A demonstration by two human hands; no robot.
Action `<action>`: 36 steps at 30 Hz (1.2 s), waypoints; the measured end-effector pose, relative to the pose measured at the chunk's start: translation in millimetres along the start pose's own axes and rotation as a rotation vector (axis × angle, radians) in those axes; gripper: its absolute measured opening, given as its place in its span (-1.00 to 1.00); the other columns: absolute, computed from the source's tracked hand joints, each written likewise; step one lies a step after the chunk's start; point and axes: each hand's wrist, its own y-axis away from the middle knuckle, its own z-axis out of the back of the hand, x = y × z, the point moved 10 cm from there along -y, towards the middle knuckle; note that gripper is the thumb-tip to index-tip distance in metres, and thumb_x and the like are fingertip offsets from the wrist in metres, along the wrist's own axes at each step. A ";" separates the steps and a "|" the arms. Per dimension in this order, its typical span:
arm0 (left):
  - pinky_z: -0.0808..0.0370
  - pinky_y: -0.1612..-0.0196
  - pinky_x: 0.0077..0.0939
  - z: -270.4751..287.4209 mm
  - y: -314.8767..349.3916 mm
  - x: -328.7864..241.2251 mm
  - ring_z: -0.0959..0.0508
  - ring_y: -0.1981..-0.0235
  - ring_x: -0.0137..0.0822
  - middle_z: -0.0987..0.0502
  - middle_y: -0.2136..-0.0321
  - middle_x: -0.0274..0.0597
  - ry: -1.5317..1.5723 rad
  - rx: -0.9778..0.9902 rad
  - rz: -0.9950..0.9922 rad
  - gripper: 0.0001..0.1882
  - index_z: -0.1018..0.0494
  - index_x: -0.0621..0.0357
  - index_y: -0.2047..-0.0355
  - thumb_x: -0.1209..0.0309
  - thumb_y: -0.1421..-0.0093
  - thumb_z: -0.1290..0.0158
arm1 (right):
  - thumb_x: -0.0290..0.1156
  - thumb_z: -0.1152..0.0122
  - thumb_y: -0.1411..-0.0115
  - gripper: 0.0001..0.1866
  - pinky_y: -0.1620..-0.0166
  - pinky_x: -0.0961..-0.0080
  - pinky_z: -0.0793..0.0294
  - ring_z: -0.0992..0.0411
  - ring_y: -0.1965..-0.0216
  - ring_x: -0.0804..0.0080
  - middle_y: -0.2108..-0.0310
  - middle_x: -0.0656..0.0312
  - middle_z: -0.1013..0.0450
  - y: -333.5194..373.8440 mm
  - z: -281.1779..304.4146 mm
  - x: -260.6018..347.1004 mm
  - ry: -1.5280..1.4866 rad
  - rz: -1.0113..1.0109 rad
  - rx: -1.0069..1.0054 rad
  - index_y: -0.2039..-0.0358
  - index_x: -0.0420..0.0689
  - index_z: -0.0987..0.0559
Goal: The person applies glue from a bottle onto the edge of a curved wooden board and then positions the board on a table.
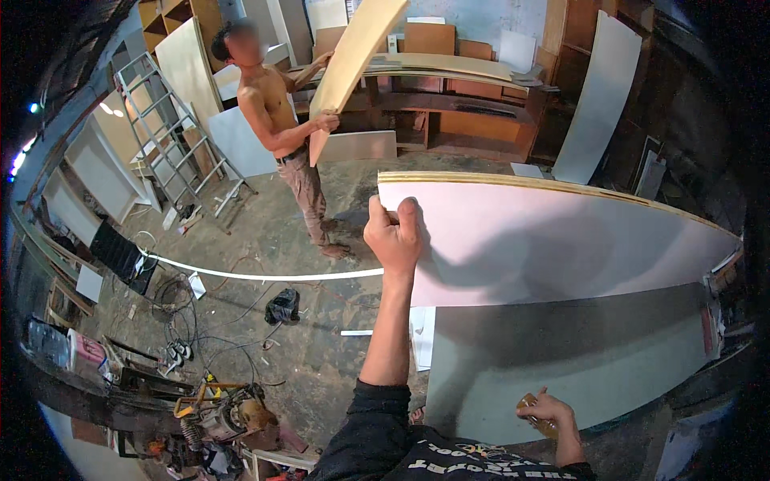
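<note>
The left hand [395, 235] is closed over the near left corner of a large white panel [553, 240], fingers curled over the top edge and the thumb on the face turned toward the person. The arm reaches straight up from a dark sleeve to that corner, so the panel stretches away to the right of the hand, its far end dipping toward the right of the room. The panel is tilted up on its long side: its upper edge shows a pale, raw plywood strip, while the broad face is smooth, white with a faint pink cast, and carries the shadow of the hand and arm across its lower left part.

Below it lies a grey sheet [577, 361], flat and matte, running under the white panel's lower edge. The right hand [547, 410] rests at the near edge of this grey sheet, fingers bent around a small brownish object [529, 403]; I cannot tell what that object is, and the grip looks loose rather than tight.

Across the concrete floor [321, 353] another person [285, 136] stands with both hands on a tan board [353, 64], holding it tilted up in front of a long worktop [449, 68] stacked with more sheets. A metal ladder [172, 132] leans at the left, and cables and a small machine [228, 413] lie on the floor near the person's left side. A thin white strip [265, 276] curves across the floor toward the panel's corner.
</note>
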 end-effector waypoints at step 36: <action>-0.36 0.54 -0.35 5.8 -2.9 -7.5 -0.40 0.70 -0.26 -0.44 0.69 -0.10 -0.101 -0.099 -0.018 -0.59 -0.43 0.24 0.39 0.07 -0.29 -0.06 | 0.35 -0.36 0.07 0.05 0.15 0.26 -0.59 -0.59 0.41 0.22 0.35 0.03 -0.61 61.3 39.4 72.7 -0.188 0.148 0.120 -0.08 -0.43 -0.43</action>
